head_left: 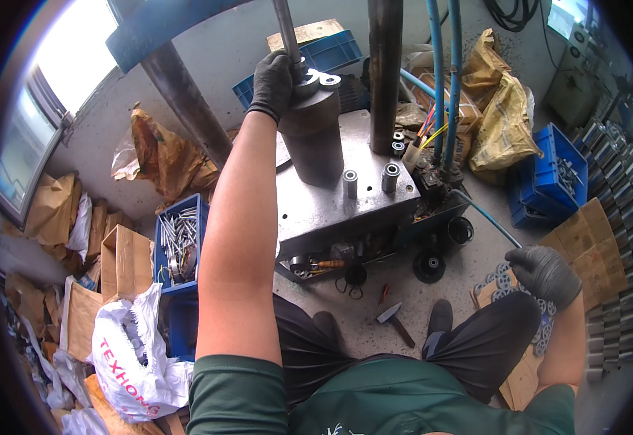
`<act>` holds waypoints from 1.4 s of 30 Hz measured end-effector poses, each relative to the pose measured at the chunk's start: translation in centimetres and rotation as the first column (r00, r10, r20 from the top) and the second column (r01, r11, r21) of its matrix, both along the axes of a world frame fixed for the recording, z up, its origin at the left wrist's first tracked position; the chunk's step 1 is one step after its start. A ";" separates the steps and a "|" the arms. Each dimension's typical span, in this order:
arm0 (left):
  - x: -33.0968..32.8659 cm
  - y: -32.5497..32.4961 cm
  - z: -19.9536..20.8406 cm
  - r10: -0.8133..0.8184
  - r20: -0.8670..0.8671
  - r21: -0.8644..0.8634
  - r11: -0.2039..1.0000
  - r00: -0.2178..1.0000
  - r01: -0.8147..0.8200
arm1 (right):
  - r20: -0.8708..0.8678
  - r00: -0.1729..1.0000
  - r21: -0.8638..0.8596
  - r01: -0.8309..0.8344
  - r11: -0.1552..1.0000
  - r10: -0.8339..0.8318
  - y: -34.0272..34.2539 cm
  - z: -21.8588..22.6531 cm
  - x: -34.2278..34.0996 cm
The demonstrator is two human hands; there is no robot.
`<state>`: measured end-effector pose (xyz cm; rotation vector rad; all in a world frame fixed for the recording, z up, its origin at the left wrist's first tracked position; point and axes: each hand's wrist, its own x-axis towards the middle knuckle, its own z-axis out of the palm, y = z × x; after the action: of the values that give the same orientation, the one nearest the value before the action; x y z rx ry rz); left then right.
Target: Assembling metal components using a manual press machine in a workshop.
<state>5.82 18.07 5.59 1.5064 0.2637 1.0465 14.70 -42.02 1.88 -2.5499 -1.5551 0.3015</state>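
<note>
My left hand [271, 85], in a dark glove, is closed on a metal part with ring-shaped ends [329, 81]. This part sits on top of a thick steel cylinder [316, 145], right beneath a vertical press rod [284, 29]. The glove hides much of the grip. The cylinder stands upright on a steel block table [345, 210], and two short metal sleeves [350, 184] stand near its front edge. At the right, my gloved right hand [546, 275] is wrapped around the end of a thin blue lever [487, 220] that runs back to the press.
A hammer [396, 324] lies on the floor between my feet. Blue crates [548, 174] with metal parts stand right, another crate [180, 243] left. Flat metal links [501, 283] lie by my right knee. Stacked metal pieces [625, 239] line the right side; a white sack [139, 355] sits left.
</note>
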 end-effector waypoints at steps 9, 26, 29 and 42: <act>0.0 -0.2 0.0 -0.003 0.020 -0.018 1.000 1.000 0.003 | -0.030 0.998 0.082 0.051 0.995 -0.048 0.3 0.1 -0.2; -0.6 -1.3 0.6 -0.068 0.048 -0.156 0.985 0.997 0.075 | 0.574 0.761 0.717 -0.290 0.634 -0.301 13.9 8.7 15.4; -0.1 -0.8 0.3 -0.076 0.057 -0.176 0.981 0.996 0.084 | 0.557 0.772 0.730 -0.281 0.623 -0.305 16.1 9.3 18.0; -0.3 0.1 0.3 0.055 0.085 -0.172 0.984 0.995 -0.039 | 0.446 0.798 0.656 0.018 0.755 -0.406 16.1 9.4 19.3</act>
<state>5.53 18.15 5.87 1.3024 0.3189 1.0978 33.99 -25.93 11.25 -2.2955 -1.1512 -0.9483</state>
